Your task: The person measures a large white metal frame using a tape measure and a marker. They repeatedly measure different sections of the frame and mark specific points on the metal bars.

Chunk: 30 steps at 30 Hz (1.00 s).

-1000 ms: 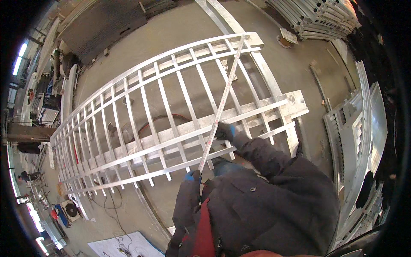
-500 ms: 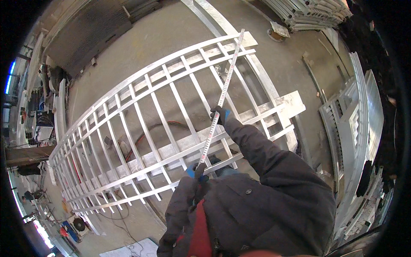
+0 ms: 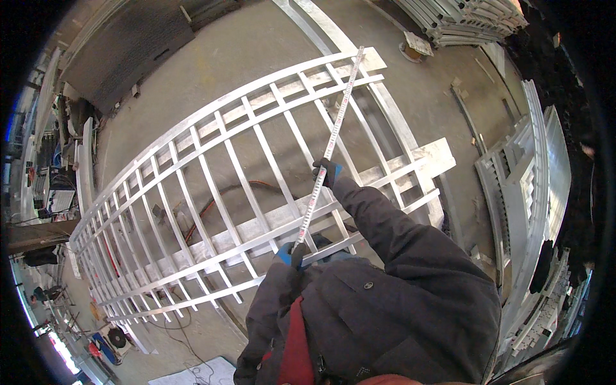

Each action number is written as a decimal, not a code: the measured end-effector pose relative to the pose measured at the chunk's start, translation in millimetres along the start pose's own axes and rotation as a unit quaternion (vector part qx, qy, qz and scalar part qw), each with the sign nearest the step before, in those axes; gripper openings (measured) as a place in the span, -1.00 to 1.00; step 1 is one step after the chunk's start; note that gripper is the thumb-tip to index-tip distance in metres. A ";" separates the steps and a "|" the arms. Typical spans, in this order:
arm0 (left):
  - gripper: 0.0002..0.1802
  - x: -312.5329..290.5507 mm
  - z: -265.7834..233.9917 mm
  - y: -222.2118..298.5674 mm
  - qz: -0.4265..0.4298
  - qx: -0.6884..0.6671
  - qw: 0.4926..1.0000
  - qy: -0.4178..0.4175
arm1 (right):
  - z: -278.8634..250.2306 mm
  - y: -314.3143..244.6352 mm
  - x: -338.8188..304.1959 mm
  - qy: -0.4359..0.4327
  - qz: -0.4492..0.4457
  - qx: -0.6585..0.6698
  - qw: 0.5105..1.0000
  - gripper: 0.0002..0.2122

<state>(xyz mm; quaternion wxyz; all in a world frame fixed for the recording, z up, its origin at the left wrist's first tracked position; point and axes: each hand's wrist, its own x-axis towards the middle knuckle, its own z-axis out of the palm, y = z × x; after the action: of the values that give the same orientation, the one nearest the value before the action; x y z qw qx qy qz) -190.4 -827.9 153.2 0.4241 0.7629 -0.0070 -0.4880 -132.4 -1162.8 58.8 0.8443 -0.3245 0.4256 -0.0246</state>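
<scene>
I have the measuring tape [image 3: 335,131] stretched slantwise across the slatted metal panel [image 3: 255,122], its far end over the panel's upper outer rail and its near end close to my body. My left grip [image 3: 290,255], gloved in blue and black, is pinching the near end by the panel's lower edge. My right grip [image 3: 326,172], gloved too, is closed around the tape partway along, above the panel's open bars. Beneath the panel run broad metal beams, one end [image 3: 436,159] jutting out to the right. My dark jacket [image 3: 385,308] fills the lower middle, with a red strip of cloth [image 3: 296,346] down its front. A stack of metal profiles [image 3: 468,22] lies at the upper right; a cable [image 3: 183,333] trails on the concrete floor [image 3: 212,42] at lower left.
</scene>
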 end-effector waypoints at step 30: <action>-0.25 12.1 0.1 -12.5 -0.020 0.033 0.999 0.008 | -17.3 20.1 15.1 -0.040 0.061 0.010 0.997 -0.57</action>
<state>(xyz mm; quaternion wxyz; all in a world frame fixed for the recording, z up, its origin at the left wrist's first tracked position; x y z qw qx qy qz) -189.2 -825.1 136.2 0.3889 0.7804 -0.0049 -0.4896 -140.2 -1160.9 29.4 0.8637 -0.2907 0.4102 0.0354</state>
